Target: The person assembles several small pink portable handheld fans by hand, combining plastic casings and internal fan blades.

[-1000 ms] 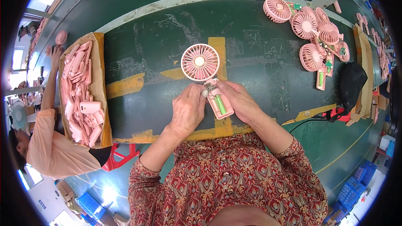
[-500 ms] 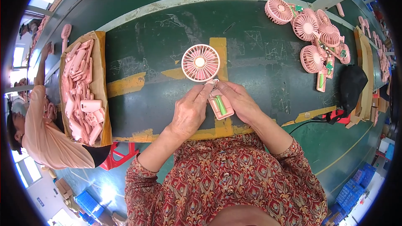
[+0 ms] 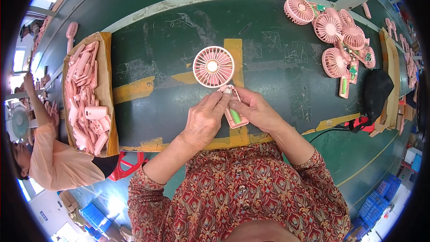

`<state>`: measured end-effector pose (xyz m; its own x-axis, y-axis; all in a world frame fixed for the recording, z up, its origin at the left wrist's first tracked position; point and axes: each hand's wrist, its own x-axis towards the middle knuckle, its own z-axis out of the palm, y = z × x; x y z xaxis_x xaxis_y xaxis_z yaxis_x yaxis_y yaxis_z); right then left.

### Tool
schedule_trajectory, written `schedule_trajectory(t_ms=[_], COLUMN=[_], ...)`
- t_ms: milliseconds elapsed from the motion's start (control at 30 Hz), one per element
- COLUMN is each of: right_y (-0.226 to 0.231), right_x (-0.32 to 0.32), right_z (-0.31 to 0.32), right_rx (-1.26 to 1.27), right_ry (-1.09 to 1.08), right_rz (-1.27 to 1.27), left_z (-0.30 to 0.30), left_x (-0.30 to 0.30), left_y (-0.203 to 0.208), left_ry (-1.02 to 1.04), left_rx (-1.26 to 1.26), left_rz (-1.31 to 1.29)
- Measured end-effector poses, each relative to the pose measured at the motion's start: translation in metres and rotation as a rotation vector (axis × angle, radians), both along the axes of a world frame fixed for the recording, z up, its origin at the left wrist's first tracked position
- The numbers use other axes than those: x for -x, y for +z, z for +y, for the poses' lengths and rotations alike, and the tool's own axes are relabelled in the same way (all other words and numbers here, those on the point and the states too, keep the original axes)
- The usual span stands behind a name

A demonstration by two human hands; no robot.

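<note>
A pink handheld fan (image 3: pixel 213 66) lies in front of me on the dark green bench, its round grille pointing away from me. Its handle is uncovered, and a green battery cell (image 3: pixel 235 116) shows inside the pink shell. My left hand (image 3: pixel 205 120) is closed on the neck of the fan from the left, thumb and fingertips pinching near the top of the handle. From the right, my right hand (image 3: pixel 259 113) grips the handle's edge, with its thumb across the upper part of the battery. Small parts under the fingertips are hidden.
A cardboard box (image 3: pixel 106 94) of pink shell pieces (image 3: pixel 85 107) stands at the left. Several pink fans (image 3: pixel 329 29) with green boards are piled at the right, near a black bag (image 3: pixel 376 94). A co-worker (image 3: pixel 62 161) sits at far left by a red stool (image 3: pixel 127 166).
My right thumb has moved across the handle, over the upper battery. The fan has shifted very slightly left. The co-worker's arm and body have moved.
</note>
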<state>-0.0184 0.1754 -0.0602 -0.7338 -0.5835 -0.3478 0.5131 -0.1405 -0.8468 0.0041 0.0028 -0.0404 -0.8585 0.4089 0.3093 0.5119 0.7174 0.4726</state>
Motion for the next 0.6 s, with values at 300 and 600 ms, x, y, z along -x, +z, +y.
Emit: schedule_trajectory(t_ms=[300,600], right_y=[0.0056,0.0056], right_x=[-0.0038,-0.0051], right_z=[-0.0066,-0.0088], right_rx=[-0.026,-0.020], right_ry=[-0.080,-0.105], right_rz=[-0.003,-0.061], left_z=[-0.0024,-0.0014], left_x=[0.0057,0.0061], left_y=[0.0069,0.0094], left_ry=[-0.101,-0.095], left_rx=[0.068,0.084], left_rz=[-0.061,-0.070])
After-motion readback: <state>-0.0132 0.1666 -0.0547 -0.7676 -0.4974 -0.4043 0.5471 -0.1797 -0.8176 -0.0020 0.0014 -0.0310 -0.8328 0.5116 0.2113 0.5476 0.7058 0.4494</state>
